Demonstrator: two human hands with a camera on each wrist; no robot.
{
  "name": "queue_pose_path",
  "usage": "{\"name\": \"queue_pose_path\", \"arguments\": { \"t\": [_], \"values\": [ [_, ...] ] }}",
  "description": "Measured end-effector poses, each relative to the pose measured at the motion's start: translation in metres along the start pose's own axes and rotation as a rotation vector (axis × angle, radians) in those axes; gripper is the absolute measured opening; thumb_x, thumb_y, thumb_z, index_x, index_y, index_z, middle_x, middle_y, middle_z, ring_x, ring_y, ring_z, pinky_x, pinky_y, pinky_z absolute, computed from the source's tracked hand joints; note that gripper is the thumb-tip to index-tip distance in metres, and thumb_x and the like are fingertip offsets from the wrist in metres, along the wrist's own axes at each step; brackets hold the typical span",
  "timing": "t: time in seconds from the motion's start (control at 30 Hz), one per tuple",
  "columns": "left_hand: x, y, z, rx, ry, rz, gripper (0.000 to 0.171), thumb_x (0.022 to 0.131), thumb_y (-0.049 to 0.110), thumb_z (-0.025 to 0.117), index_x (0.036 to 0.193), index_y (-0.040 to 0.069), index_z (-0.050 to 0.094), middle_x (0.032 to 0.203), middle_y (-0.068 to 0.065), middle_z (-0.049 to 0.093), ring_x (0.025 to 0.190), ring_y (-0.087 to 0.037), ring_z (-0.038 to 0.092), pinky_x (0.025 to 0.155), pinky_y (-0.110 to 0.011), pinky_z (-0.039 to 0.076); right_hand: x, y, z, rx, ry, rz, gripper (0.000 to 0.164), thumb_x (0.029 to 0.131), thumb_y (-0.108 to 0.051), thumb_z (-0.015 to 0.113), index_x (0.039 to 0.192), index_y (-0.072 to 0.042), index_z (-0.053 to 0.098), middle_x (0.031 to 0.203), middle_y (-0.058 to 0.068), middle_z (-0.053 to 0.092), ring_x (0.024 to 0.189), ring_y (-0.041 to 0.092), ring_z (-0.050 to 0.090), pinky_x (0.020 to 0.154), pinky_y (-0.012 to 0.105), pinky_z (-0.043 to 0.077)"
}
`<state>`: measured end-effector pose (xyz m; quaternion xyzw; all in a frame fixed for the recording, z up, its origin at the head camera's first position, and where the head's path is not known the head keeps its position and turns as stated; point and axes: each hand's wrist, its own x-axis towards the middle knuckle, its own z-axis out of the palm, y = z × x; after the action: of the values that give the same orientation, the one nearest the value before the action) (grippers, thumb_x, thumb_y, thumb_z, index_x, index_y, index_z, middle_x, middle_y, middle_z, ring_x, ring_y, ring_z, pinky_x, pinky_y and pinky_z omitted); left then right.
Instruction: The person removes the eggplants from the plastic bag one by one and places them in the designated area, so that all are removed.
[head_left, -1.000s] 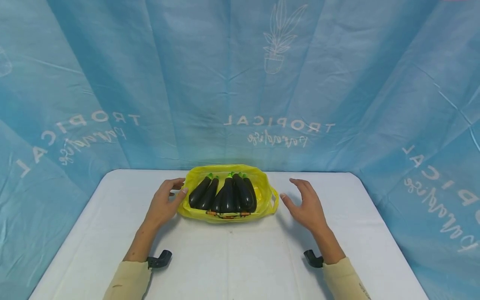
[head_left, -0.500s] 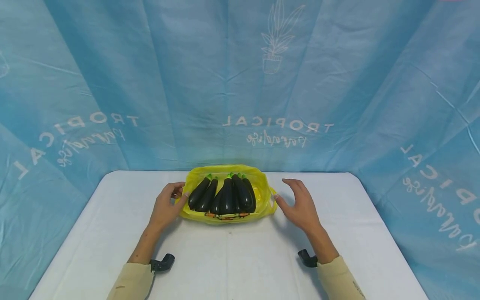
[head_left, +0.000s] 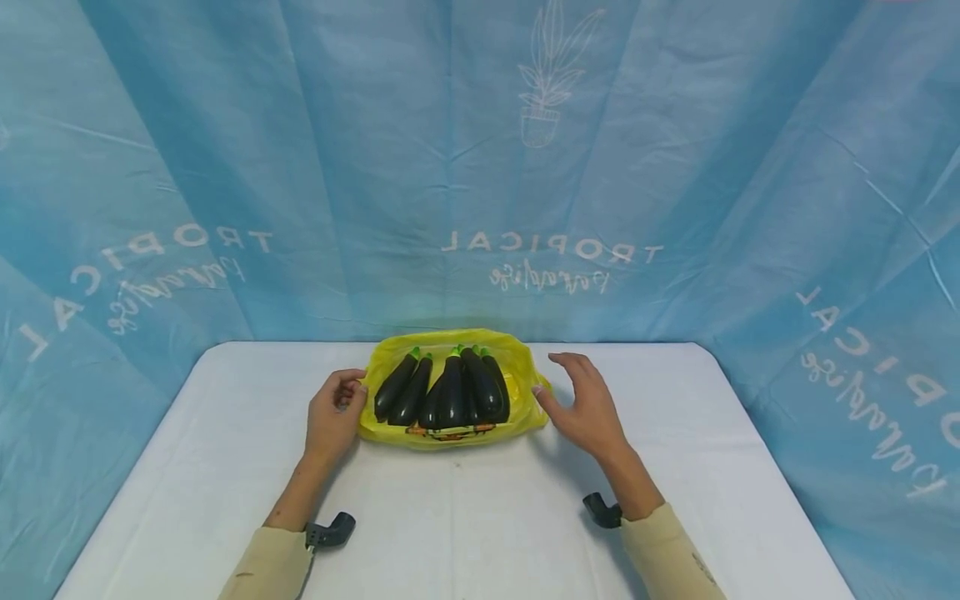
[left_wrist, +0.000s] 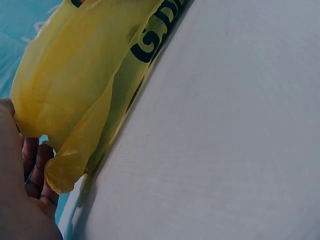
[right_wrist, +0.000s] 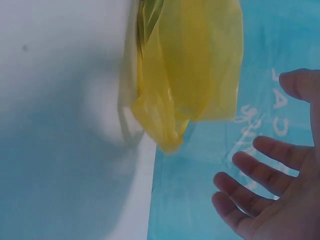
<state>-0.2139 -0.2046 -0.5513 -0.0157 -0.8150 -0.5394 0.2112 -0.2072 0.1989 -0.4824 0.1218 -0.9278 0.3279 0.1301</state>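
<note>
A yellow plastic bag (head_left: 450, 441) lies on the white table with its mouth spread wide. Several dark, glossy eggplants (head_left: 452, 400) rest side by side in it, their green stems toward the back. At the bag's left end, my left hand (head_left: 334, 417) pinches the edge of the plastic, fingers curled. In the left wrist view, the fingers (left_wrist: 37, 170) show behind the bag's handle. My right hand (head_left: 588, 410) is at the bag's right end, thumb and fingers spread apart. The right wrist view shows a gap between its fingers (right_wrist: 265, 175) and the yellow plastic (right_wrist: 190, 60).
White cloth covers the table (head_left: 457, 517). A blue printed curtain (head_left: 480, 167) hangs right behind the table's back edge and along both sides. A black wrist mount (head_left: 332, 531) sits on the left wrist, and another black mount (head_left: 602, 510) on the right.
My right hand has moved left, toward the bag's right end, still spread. The left hand's fingers have curled in at the bag's left edge. The eggplants stay in place in the bag.
</note>
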Motion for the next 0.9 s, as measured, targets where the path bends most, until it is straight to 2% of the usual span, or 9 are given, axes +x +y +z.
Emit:
{"name": "queue_pose_path", "arguments": {
  "t": [0.17, 0.27, 0.37, 0.5, 0.67, 0.77, 0.9],
  "values": [
    [0.0, -0.005, 0.001, -0.127, 0.03, -0.025, 0.018, 0.102, 0.003, 0.066, 0.12, 0.001, 0.071, 0.1, -0.013, 0.066, 0.085, -0.009, 0.059, 0.074, -0.012, 0.048, 0.003, -0.006, 0.005, 0.022, 0.005, -0.025, 0.055, 0.098, -0.037, 0.074, 0.144, -0.012, 0.06, 0.147, 0.008, 0.057, 0.138, 0.031, 0.052, 0.116, 0.056, 0.043],
    [0.0, -0.008, 0.002, -0.22, 0.049, -0.048, 0.019, 0.102, 0.0, 0.066, 0.12, -0.005, 0.07, 0.101, -0.019, 0.065, 0.083, -0.007, 0.061, 0.073, -0.011, 0.05, 0.005, -0.01, 0.009, 0.037, 0.0, -0.039, 0.055, 0.098, -0.037, 0.073, 0.144, -0.011, 0.06, 0.146, 0.008, 0.058, 0.137, 0.031, 0.053, 0.116, 0.055, 0.043],
    [-0.001, -0.009, 0.002, -0.268, 0.055, -0.076, 0.021, 0.101, -0.004, 0.066, 0.12, -0.01, 0.067, 0.103, -0.024, 0.064, 0.082, -0.008, 0.061, 0.072, -0.011, 0.052, 0.007, -0.013, 0.012, 0.051, -0.007, -0.057, 0.056, 0.098, -0.038, 0.073, 0.144, -0.008, 0.06, 0.144, 0.009, 0.058, 0.136, 0.032, 0.054, 0.115, 0.056, 0.044],
    [-0.004, -0.008, 0.001, -0.259, 0.051, -0.09, 0.021, 0.102, -0.001, 0.066, 0.121, -0.009, 0.067, 0.103, -0.019, 0.063, 0.083, -0.01, 0.062, 0.074, -0.012, 0.053, 0.01, -0.018, 0.017, 0.073, -0.01, -0.079, 0.058, 0.098, -0.038, 0.073, 0.143, -0.005, 0.061, 0.144, 0.01, 0.058, 0.135, 0.033, 0.055, 0.114, 0.056, 0.044],
    [-0.005, -0.009, -0.001, -0.227, 0.042, -0.091, 0.022, 0.103, 0.008, 0.068, 0.124, 0.004, 0.07, 0.104, -0.009, 0.064, 0.086, -0.014, 0.062, 0.074, -0.014, 0.053, 0.013, -0.024, 0.02, 0.077, -0.012, -0.09, 0.056, 0.098, -0.037, 0.074, 0.141, -0.004, 0.062, 0.143, 0.01, 0.059, 0.135, 0.032, 0.055, 0.114, 0.055, 0.044],
    [-0.004, -0.011, -0.001, -0.213, 0.02, -0.08, 0.029, 0.103, 0.007, 0.068, 0.132, 0.009, 0.069, 0.109, -0.008, 0.062, 0.09, -0.014, 0.061, 0.074, -0.013, 0.051, 0.014, -0.028, 0.02, 0.076, -0.009, -0.098, 0.054, 0.098, -0.036, 0.074, 0.14, -0.004, 0.062, 0.143, 0.01, 0.059, 0.134, 0.032, 0.055, 0.113, 0.056, 0.045],
    [-0.004, -0.015, 0.0, -0.15, -0.037, -0.04, 0.045, 0.101, 0.005, 0.069, 0.144, 0.012, 0.062, 0.119, -0.009, 0.059, 0.099, -0.014, 0.057, 0.078, -0.012, 0.048, 0.015, -0.032, 0.021, 0.078, -0.02, -0.098, 0.051, 0.098, -0.037, 0.074, 0.138, -0.008, 0.063, 0.142, 0.009, 0.058, 0.134, 0.031, 0.055, 0.113, 0.055, 0.046]
  ]
}}
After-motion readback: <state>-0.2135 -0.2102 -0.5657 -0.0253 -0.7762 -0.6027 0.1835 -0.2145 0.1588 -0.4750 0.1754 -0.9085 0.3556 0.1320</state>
